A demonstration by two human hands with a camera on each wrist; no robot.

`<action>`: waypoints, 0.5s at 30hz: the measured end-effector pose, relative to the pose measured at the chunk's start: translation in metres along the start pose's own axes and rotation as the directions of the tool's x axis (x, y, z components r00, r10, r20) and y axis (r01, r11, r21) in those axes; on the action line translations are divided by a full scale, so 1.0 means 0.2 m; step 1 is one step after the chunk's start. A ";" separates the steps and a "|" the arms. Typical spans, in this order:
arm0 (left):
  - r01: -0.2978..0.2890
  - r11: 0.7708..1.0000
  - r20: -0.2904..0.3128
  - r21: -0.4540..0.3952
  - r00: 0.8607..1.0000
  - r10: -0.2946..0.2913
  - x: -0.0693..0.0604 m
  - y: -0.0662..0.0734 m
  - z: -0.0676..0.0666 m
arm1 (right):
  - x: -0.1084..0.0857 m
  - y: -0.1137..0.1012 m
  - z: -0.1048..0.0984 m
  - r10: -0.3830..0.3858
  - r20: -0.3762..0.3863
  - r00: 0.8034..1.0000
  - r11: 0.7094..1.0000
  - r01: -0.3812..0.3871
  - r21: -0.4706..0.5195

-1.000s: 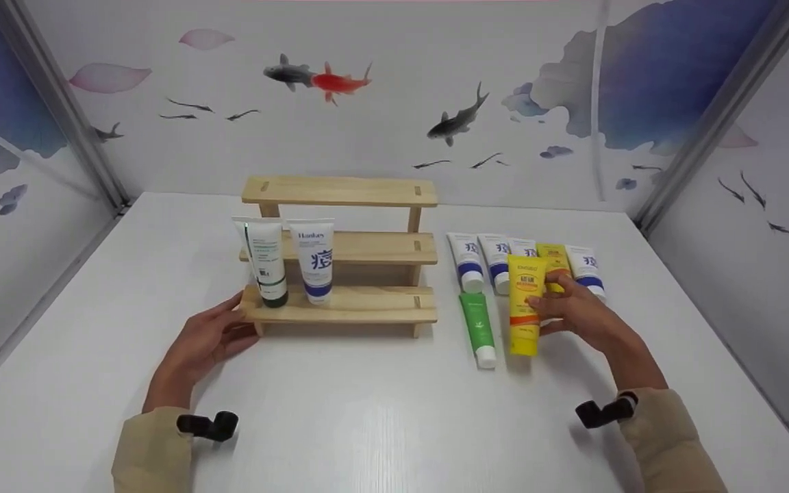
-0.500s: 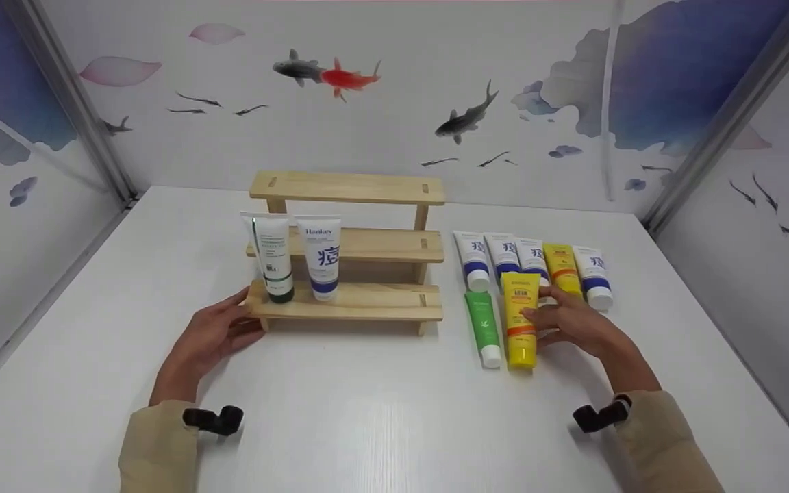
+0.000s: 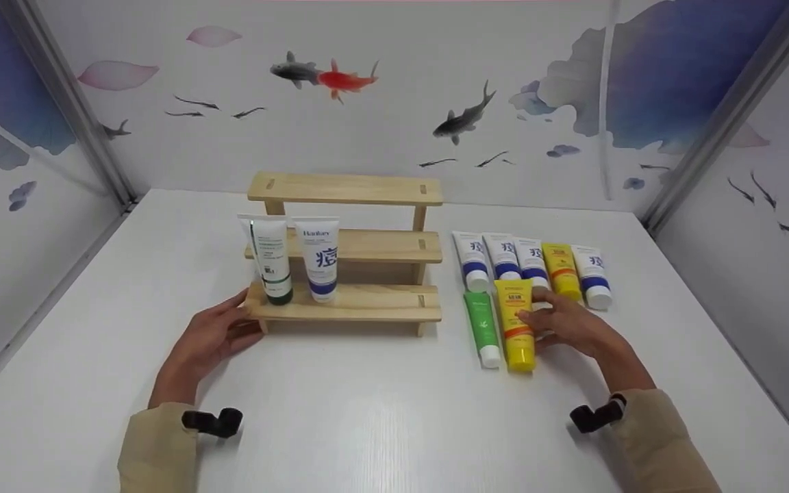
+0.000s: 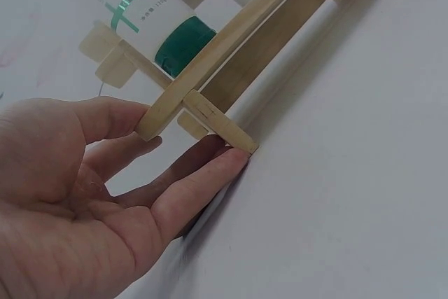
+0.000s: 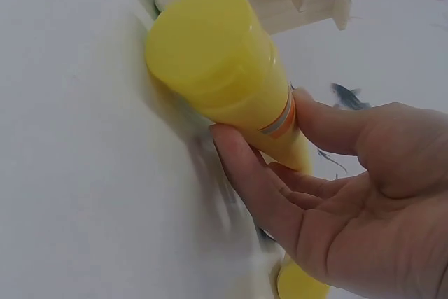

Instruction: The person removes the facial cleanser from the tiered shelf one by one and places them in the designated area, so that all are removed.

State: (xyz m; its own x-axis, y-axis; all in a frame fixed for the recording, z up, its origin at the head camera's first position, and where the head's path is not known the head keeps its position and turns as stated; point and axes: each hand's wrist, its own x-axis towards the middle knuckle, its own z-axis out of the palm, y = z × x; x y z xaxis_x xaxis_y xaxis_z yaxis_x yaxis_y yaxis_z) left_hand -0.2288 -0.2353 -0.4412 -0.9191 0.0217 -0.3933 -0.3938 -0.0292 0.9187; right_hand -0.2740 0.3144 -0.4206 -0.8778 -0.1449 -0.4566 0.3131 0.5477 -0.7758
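My left hand point(image 3: 204, 339) grips the left end of the bottom step of a three-tier wooden display rack point(image 3: 360, 313). In the left wrist view the thumb lies against the plank's end and other fingers touch the leg below. Two squeeze tubes stand cap-down on that step: a white one with a dark green cap point(image 3: 270, 263) and a white-and-blue one point(image 3: 319, 263). My right hand point(image 3: 572, 327) pinches a yellow squeeze tube point(image 3: 516, 322) by its right side. The right wrist view shows its yellow cap point(image 5: 203, 40) close to the table. Left of it lies a green tube point(image 3: 482, 329).
Behind the yellow tube, a row of tubes lies on the white table point(image 3: 367, 424): several white-and-blue ones point(image 3: 470, 257) and another yellow one point(image 3: 561, 270). Printed panels point(image 3: 367, 137) wall the table at the back and sides.
My right hand has brought the yellow tube down and slightly left, beside the green tube. The left hand keeps its place on the rack. The head view has shifted a little.
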 end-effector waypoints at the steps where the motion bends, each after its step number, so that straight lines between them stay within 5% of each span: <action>1: 0.000 1.000 -0.002 0.004 1.000 0.000 0.00 0.00 0.00 | 0.00 0.00 0.00 0.002 0.000 1.000 1.000 -0.002 -0.007; 15: -0.004 1.000 0.002 -0.003 1.000 0.004 0.00 0.00 0.00 | 0.01 -0.01 0.02 -0.029 -0.112 0.993 0.999 0.024 -0.043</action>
State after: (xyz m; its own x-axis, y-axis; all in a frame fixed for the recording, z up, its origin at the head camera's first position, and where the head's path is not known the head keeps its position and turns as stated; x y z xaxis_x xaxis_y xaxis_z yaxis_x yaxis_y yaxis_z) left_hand -0.2286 -0.2347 -0.4415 -0.9209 0.0235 -0.3892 -0.3898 -0.0328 0.9203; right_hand -0.2757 0.3099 -0.4211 -0.9214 -0.0674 -0.3827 0.2762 0.5791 -0.7670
